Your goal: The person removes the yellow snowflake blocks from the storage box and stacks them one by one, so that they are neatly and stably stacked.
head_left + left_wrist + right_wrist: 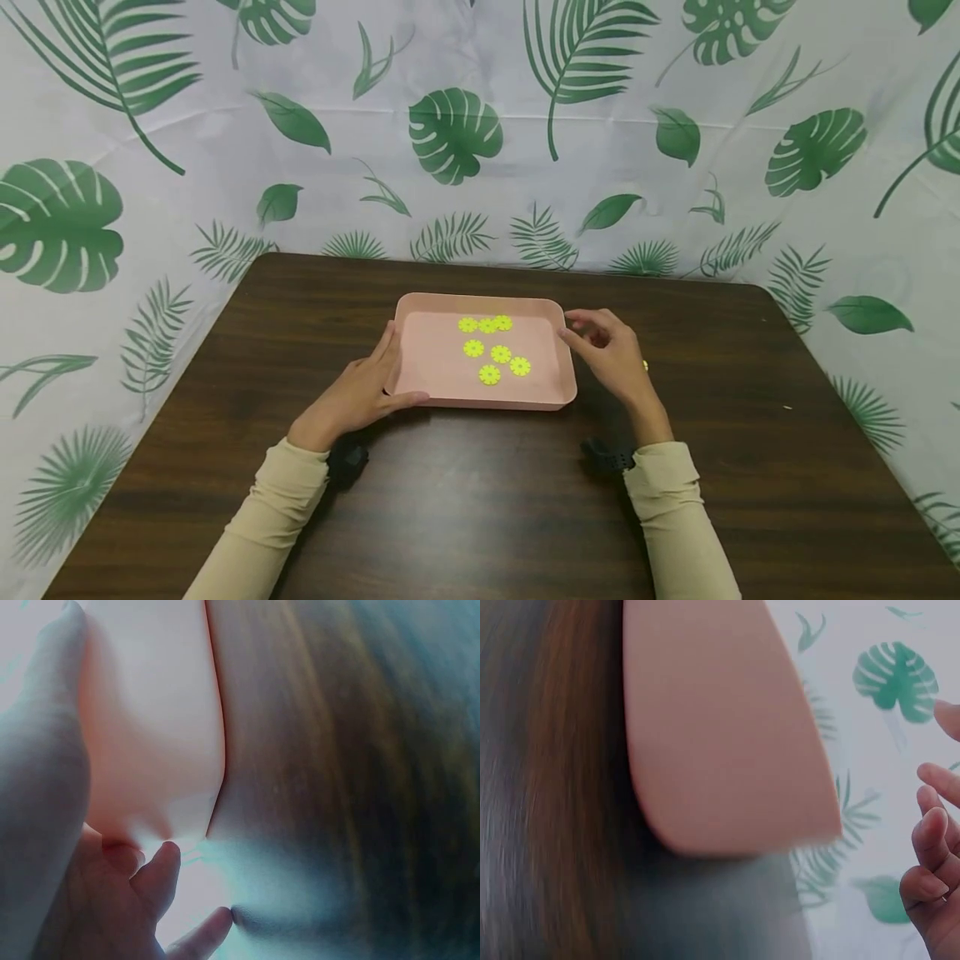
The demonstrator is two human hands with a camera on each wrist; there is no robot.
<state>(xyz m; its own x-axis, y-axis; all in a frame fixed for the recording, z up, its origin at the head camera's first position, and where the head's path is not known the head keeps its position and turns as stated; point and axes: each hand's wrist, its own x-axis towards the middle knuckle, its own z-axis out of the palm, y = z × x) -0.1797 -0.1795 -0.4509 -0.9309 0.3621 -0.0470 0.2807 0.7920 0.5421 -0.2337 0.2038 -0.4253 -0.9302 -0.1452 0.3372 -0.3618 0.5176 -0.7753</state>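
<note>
A shallow pink tray (442, 392) sits in front of me, holding several flat yellow-green notched discs (490, 374). Three of them cluster near its far wall and the others lie around its middle. My left hand (358, 390) holds the tray's near left corner, the thumb along the front edge and the fingers against the left side. By the right end, my right hand (611, 350) has its fingers loosely bent with nothing between them, index finger and thumb close to the rim. In the right wrist view these fingers (934, 840) appear apart from the tray (720, 735).
A dark wooden table (480, 500) carries the tray. Something small and yellow (645, 365) shows beside the right wrist, mostly hidden by it. Behind the table hangs a white cloth (337, 75) printed with green leaves. A tiny pale speck (787, 407) lies on the right.
</note>
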